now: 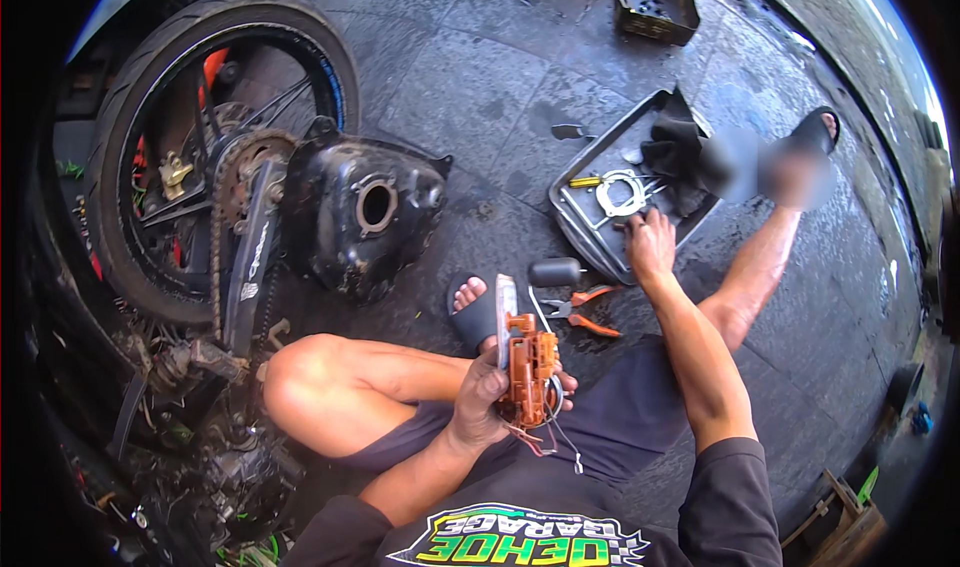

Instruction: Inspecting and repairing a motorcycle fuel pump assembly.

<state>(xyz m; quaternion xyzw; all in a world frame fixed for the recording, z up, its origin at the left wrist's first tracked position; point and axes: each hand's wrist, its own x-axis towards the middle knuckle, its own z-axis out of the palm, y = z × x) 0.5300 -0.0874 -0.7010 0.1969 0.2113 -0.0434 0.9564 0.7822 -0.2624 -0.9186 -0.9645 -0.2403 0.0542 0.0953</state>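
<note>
My left hand (482,399) is closed around an orange-brown fuel pump module (528,367), held upright above my lap. Thin wires and a small connector (578,463) dangle from its lower end. My right hand (650,242) reaches into a grey tray (578,235), fingers bent down beside a silver ring plate (621,196); whatever the fingertips touch is hidden. A yellow-handled tool (585,181) lies by the ring, and a dark cloth (672,149) fills the tray's far end. Between my hands, on the floor, are a black cylinder (556,272) and orange-handled pliers (578,312).
A black fuel tank (330,217) with a round opening stands at left, next to a motorcycle wheel (100,177) with chain and swingarm (252,257). Engine parts (230,467) sit lower left. An open box (655,12) is at the far side. Dark tiles (490,77) look wet in patches.
</note>
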